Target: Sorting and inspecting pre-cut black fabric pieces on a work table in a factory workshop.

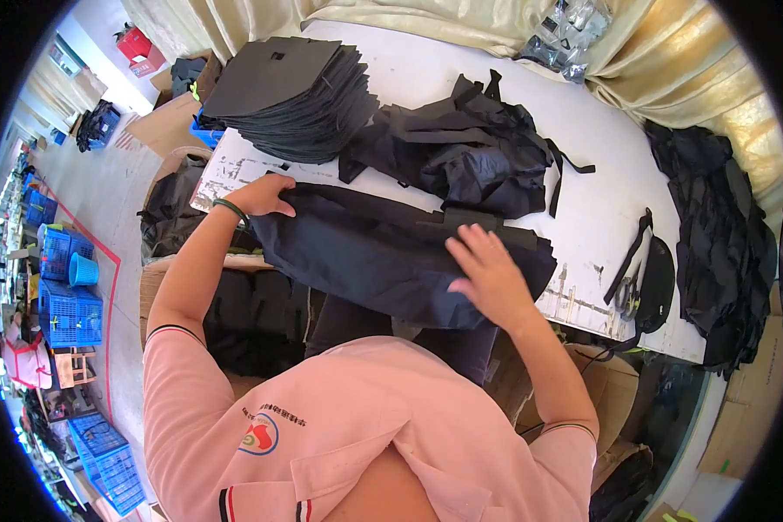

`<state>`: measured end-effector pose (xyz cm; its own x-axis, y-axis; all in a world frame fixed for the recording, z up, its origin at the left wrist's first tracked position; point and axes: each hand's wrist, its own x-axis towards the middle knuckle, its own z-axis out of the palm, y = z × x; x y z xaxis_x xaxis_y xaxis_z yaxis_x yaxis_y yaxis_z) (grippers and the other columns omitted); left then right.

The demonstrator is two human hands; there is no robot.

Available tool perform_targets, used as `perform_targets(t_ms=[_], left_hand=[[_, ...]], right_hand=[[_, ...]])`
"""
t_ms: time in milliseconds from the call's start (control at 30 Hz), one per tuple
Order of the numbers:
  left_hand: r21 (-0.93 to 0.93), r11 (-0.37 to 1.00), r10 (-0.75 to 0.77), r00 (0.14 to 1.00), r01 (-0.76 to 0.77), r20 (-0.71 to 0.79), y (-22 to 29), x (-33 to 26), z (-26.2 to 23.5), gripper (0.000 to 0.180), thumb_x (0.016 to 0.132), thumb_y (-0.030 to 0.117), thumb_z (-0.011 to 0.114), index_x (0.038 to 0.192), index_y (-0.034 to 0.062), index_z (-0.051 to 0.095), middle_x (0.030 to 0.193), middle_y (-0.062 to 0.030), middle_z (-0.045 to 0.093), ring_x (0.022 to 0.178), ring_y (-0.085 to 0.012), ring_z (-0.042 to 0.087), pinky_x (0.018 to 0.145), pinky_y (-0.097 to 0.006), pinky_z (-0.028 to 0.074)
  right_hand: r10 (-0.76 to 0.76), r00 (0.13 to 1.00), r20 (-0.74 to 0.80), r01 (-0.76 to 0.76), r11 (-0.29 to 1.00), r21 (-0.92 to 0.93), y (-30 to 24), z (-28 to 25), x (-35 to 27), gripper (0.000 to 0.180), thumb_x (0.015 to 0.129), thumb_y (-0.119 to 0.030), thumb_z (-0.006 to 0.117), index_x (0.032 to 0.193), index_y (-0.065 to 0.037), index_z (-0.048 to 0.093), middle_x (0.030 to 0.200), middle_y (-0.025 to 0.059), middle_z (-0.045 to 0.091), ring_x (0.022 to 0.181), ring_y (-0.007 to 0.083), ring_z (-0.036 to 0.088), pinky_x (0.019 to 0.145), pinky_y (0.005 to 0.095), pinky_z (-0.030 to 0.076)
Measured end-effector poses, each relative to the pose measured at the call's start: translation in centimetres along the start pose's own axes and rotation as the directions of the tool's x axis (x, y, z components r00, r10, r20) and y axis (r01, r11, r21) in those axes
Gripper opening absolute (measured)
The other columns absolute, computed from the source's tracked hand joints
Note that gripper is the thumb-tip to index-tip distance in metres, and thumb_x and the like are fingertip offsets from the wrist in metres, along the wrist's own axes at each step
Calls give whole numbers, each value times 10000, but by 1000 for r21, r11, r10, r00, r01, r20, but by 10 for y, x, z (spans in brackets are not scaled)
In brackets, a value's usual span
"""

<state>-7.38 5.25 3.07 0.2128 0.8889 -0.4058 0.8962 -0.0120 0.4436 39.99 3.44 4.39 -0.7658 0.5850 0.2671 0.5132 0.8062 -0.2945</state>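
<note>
A long black fabric piece [357,252], shaped like a flat bag, lies across the near edge of the white table and hangs over it toward my lap. My left hand [265,195] grips its upper left corner between thumb and fingers. Over its right part is my right hand [487,271], fingers spread and slightly blurred, with nothing grasped. Just beyond those fingertips a dark stiff strip [474,220] shows along the fabric's upper edge. Whether my right palm presses on the cloth, I cannot tell.
A tall stack of dark flat panels [274,83] stands at the back left. Beside it lies a heap of black fabric parts with straps [470,148]. A black pouch [657,283] and more black cloth [713,235] are at the right. Open cartons [170,209] flank the table's left side.
</note>
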Motion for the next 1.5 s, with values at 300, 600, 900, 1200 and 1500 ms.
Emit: perform_targets(t_ms=[300, 600, 900, 1200, 1500], left_hand=[[-456, 890, -58, 994, 11, -91, 15, -38, -43, 161, 875, 200, 711, 888, 52, 649, 739, 16, 611, 599, -58, 517, 496, -223, 409], [-491, 863, 189, 978, -123, 87, -6, -65, -28, 220, 832, 194, 754, 986, 77, 649, 744, 54, 571, 621, -13, 466, 497, -201, 350], [-606, 767, -37, 958, 209, 284, -22, -73, -6, 367, 808, 185, 763, 1113, 94, 580, 835, 39, 537, 699, -38, 449, 557, -203, 350], [-702, 649, -293, 948, 293, 124, -43, -85, -21, 203, 932, 235, 655, 826, 65, 623, 738, -14, 635, 595, -64, 548, 537, -179, 417], [-401, 858, 258, 944, -322, -205, 127, -54, -36, 319, 910, 256, 684, 723, 13, 594, 599, 5, 491, 571, -74, 425, 518, -277, 344]], right_hand=[[45, 966, 256, -31, 998, -60, 8, 32, -20, 819, 815, -483, 686, 1495, -178, 347, 1569, 119, 277, 1444, 348, 252, 1182, 524, 186], [57, 962, 269, -42, 997, -61, 9, 33, -20, 826, 820, -495, 677, 1502, -182, 333, 1585, 94, 249, 1455, 327, 235, 1188, 522, 167], [58, 962, 266, -43, 997, -61, 10, 34, -21, 817, 829, -515, 653, 1503, -180, 334, 1588, 98, 244, 1458, 326, 228, 1191, 512, 162], [48, 956, 290, -56, 998, 20, 17, 24, -13, 797, 811, -485, 700, 1471, -164, 390, 1564, 119, 299, 1459, 333, 236, 1185, 514, 170], [198, 977, 75, -145, 367, 919, -34, -25, 104, 577, 898, -7, 623, 1427, -75, 402, 1310, 131, 569, 944, 131, 643, 819, 280, 524]])
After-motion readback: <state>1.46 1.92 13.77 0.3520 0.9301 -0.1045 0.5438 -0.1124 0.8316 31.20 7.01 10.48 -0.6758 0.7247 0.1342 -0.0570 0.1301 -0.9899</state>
